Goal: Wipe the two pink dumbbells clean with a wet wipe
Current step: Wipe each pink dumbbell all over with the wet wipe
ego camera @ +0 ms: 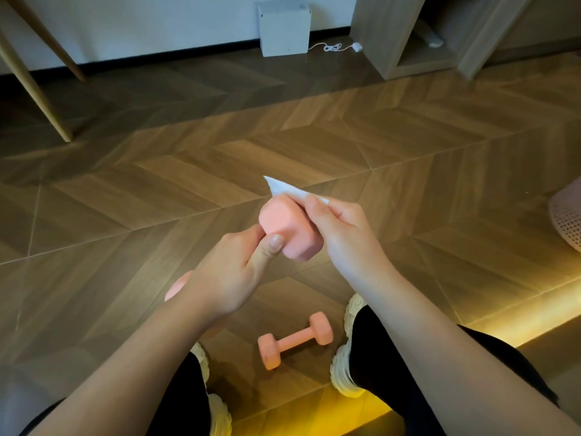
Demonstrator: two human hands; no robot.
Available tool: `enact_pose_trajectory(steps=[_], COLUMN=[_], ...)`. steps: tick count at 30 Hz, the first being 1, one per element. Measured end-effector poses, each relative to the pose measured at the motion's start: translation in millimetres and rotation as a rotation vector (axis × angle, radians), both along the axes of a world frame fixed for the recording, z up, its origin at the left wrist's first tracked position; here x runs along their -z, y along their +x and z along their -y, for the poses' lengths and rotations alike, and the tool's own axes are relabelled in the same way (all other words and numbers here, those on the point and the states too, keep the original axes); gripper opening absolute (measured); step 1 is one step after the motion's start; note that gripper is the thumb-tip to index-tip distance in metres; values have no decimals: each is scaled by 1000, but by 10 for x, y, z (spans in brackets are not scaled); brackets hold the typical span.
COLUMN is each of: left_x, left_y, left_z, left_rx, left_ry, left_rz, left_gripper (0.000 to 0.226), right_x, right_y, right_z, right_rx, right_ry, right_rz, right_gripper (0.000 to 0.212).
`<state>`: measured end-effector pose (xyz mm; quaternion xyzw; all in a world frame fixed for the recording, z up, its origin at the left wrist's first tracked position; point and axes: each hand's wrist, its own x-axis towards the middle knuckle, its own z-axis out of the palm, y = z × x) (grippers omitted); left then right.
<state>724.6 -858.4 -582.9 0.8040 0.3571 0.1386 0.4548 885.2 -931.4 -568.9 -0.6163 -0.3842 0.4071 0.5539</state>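
Head view: the person's left hand point(226, 272) grips one pink dumbbell point(287, 229) by its handle, with the fingers point(248, 239) curled round the bar and the thumb lying up against the underside of the nearer head. This held dumbbell is in the air above and beyond the second pink dumbbell point(294, 339), which lies on the wooden floor point(188, 184). The held dumbbell's other head shows as a pink blur behind the left wrist.

The right hand point(339, 234) pinches a white wet wipe point(283, 187), its fingers clamped together on the cloth and pressing it against the far upper side of the raised head. A loose corner of the wipe sticks out past the head, away from the person.

The floor dumbbell lies on its side, slightly slanted, between two cream chunky shoes: the left shoe point(217, 410) is to its left and nearer the person, the right shoe point(344, 366) just beside its right head. It touches neither hand.

Far beyond the floor dumbbell a white box point(284, 28) stands against the wall, with a white cable point(333, 47) coiled on the floor to the box's right. Further right of that stands a pale wooden cabinet point(393, 36). Far to the upper left of the floor dumbbell are slanted wooden legs point(31, 89), and a pink mesh item point(569, 215) sits well off to its right at the frame edge.
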Motion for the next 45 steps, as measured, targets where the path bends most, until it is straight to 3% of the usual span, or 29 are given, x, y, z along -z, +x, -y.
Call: enact_pose_trajectory(steps=[3,14,45], left_x=[-7,-7,16], left_y=[-9,21,28], left_z=[0,-8,-58], left_rx=[2,-66,-127], left_ry=[6,-110,-92], left_rz=[-34,-7,36], left_gripper=[79,66,63], right_x=[-8,-17,-35], right_y=[-27,-53,-135], right_z=[8,-2,36], right_rx=[-20,-19,12], right_ry=[29,68,130], right_rz=[-25,31,265], right_gripper=[27,29,29])
